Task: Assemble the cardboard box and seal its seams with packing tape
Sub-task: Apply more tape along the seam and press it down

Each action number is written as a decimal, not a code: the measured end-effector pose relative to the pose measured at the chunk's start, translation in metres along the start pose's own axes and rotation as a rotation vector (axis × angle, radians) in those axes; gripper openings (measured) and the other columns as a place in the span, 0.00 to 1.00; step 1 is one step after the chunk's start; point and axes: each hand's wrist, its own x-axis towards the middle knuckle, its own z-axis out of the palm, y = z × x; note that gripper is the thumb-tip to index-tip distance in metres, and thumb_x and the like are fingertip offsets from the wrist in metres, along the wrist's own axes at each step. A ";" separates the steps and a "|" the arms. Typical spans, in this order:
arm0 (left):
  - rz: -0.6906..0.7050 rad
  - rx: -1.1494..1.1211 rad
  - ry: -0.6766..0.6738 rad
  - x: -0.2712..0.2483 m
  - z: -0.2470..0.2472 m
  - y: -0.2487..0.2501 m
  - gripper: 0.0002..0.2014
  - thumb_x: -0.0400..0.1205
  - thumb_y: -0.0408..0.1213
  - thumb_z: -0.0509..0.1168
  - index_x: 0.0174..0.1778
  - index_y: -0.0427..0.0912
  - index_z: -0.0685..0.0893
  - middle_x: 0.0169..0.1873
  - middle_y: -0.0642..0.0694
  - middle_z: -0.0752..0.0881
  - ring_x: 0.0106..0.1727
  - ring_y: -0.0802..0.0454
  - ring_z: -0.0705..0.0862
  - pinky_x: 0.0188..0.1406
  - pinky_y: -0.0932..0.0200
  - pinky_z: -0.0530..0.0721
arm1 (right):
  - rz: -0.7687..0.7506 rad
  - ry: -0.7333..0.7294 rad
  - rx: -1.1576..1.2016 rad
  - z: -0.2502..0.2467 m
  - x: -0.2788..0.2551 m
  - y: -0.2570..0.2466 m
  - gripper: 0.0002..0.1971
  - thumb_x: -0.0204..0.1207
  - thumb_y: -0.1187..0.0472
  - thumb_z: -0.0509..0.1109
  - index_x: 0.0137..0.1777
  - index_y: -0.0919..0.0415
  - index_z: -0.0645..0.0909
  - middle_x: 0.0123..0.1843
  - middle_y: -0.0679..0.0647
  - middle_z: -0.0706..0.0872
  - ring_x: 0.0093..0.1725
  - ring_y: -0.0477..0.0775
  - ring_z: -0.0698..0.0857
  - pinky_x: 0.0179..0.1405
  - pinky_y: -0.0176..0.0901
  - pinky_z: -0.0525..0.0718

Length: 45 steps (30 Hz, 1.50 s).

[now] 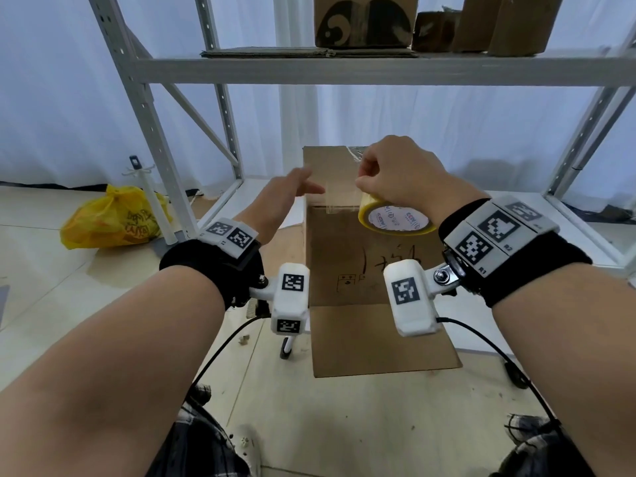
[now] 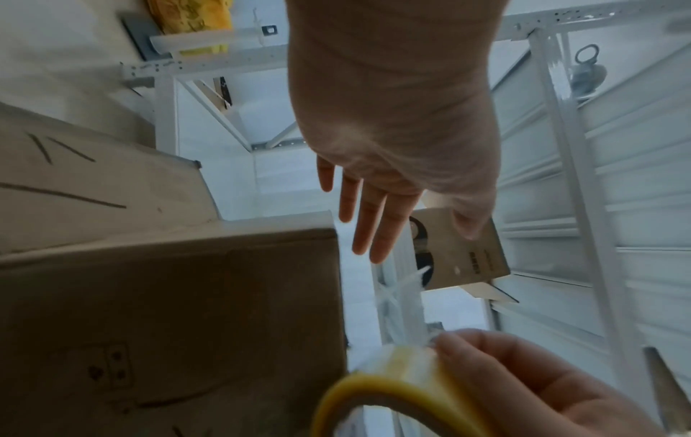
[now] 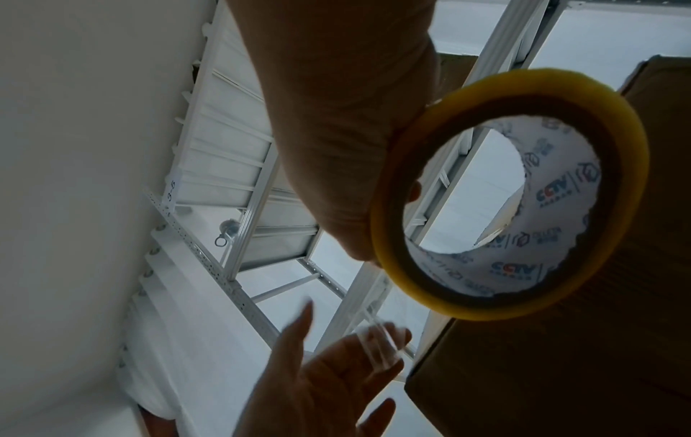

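Note:
A tall brown cardboard box point(image 1: 361, 270) stands on the floor in front of me, with one flap lying flat toward me. My right hand point(image 1: 364, 173) grips a yellow roll of packing tape point(image 1: 395, 218) over the box's top. A clear strip of tape point(image 1: 340, 197) is pulled out leftward from the roll. My left hand point(image 1: 303, 184) is at the box's upper left edge with straight fingers touching the strip's free end. The right wrist view shows the roll point(image 3: 553, 224), the strip point(image 3: 377, 346) lying across my left fingers point(image 3: 336, 369) and the box point(image 3: 598, 354). The left wrist view shows straight left fingers point(image 2: 374, 221) beside the box point(image 2: 168, 295).
A white metal shelf rack point(image 1: 344, 70) stands behind the box, with several cardboard boxes point(image 1: 364, 22) and flat cardboard on its shelf. A yellow plastic bag point(image 1: 110, 218) and a white stand point(image 1: 151, 194) sit on the tiled floor to the left.

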 end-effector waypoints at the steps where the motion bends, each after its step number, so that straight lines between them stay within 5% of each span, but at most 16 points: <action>1: 0.000 0.004 -0.018 -0.001 0.001 0.005 0.28 0.85 0.59 0.49 0.53 0.43 0.88 0.54 0.53 0.86 0.55 0.61 0.80 0.60 0.58 0.67 | -0.002 0.004 0.010 0.000 0.000 -0.001 0.03 0.76 0.55 0.69 0.43 0.51 0.84 0.43 0.47 0.86 0.45 0.49 0.84 0.40 0.43 0.75; 3: 0.018 0.038 -0.055 -0.001 0.004 0.011 0.29 0.81 0.63 0.54 0.52 0.41 0.88 0.51 0.50 0.88 0.54 0.58 0.83 0.52 0.60 0.71 | -0.006 0.014 0.027 0.000 0.000 -0.003 0.03 0.75 0.54 0.70 0.42 0.50 0.83 0.42 0.46 0.86 0.44 0.49 0.84 0.41 0.44 0.76; 7: 0.049 0.054 -0.049 0.000 0.007 0.015 0.17 0.80 0.49 0.67 0.48 0.36 0.89 0.43 0.48 0.89 0.42 0.60 0.82 0.40 0.66 0.74 | -0.008 0.012 0.050 -0.001 -0.003 -0.001 0.04 0.75 0.54 0.71 0.44 0.53 0.84 0.43 0.49 0.86 0.45 0.50 0.84 0.41 0.43 0.77; 12: 0.043 0.004 -0.049 0.000 0.008 0.024 0.09 0.82 0.38 0.66 0.45 0.35 0.84 0.36 0.49 0.88 0.32 0.61 0.83 0.33 0.72 0.82 | 0.018 0.044 0.204 0.002 -0.007 0.007 0.13 0.74 0.48 0.72 0.54 0.53 0.78 0.42 0.47 0.83 0.44 0.47 0.83 0.43 0.39 0.79; 15: 0.010 0.038 0.000 0.000 0.005 0.029 0.08 0.82 0.37 0.66 0.45 0.34 0.84 0.35 0.47 0.88 0.30 0.59 0.83 0.25 0.73 0.80 | 0.047 -0.080 0.386 -0.001 -0.012 0.010 0.29 0.71 0.45 0.75 0.66 0.51 0.68 0.46 0.49 0.78 0.44 0.45 0.80 0.40 0.36 0.77; 17: -0.017 0.112 0.026 0.001 0.001 0.026 0.08 0.82 0.37 0.67 0.43 0.35 0.85 0.33 0.48 0.87 0.27 0.61 0.80 0.22 0.75 0.77 | 0.020 -0.193 0.382 -0.002 -0.016 0.014 0.30 0.68 0.48 0.79 0.66 0.51 0.69 0.51 0.51 0.77 0.48 0.48 0.80 0.41 0.36 0.78; 20: -0.046 0.146 0.049 0.001 -0.005 0.022 0.09 0.81 0.36 0.67 0.42 0.33 0.86 0.30 0.50 0.86 0.25 0.62 0.77 0.22 0.74 0.75 | -0.024 -0.154 0.386 -0.004 -0.017 0.019 0.22 0.67 0.47 0.80 0.58 0.48 0.78 0.50 0.47 0.80 0.50 0.50 0.81 0.42 0.36 0.77; 24: -0.063 0.075 0.080 0.002 -0.011 0.024 0.10 0.81 0.37 0.68 0.42 0.33 0.87 0.26 0.53 0.86 0.25 0.60 0.75 0.24 0.71 0.74 | -0.070 -0.040 0.356 -0.013 -0.011 0.012 0.20 0.68 0.37 0.73 0.58 0.42 0.85 0.61 0.44 0.85 0.61 0.49 0.80 0.58 0.43 0.78; 28: -0.061 0.045 0.108 0.003 -0.011 0.027 0.10 0.81 0.38 0.67 0.44 0.33 0.87 0.31 0.50 0.87 0.28 0.59 0.74 0.28 0.68 0.74 | -0.097 -0.004 0.204 -0.024 0.007 -0.002 0.19 0.76 0.40 0.68 0.59 0.51 0.86 0.58 0.47 0.86 0.55 0.46 0.80 0.51 0.36 0.72; 36: -0.165 0.108 0.128 0.003 -0.020 0.004 0.09 0.79 0.34 0.68 0.35 0.35 0.87 0.30 0.49 0.87 0.28 0.57 0.72 0.26 0.66 0.73 | -0.096 -0.247 -0.291 -0.005 0.031 -0.020 0.18 0.71 0.40 0.65 0.44 0.52 0.89 0.40 0.50 0.89 0.41 0.53 0.86 0.43 0.48 0.86; 45: -0.186 0.203 0.126 -0.003 -0.015 -0.013 0.19 0.77 0.51 0.71 0.34 0.36 0.85 0.35 0.44 0.88 0.28 0.56 0.75 0.30 0.63 0.74 | -0.222 -0.326 -0.436 0.006 0.033 -0.032 0.21 0.78 0.43 0.59 0.44 0.55 0.88 0.44 0.52 0.88 0.39 0.50 0.84 0.35 0.40 0.77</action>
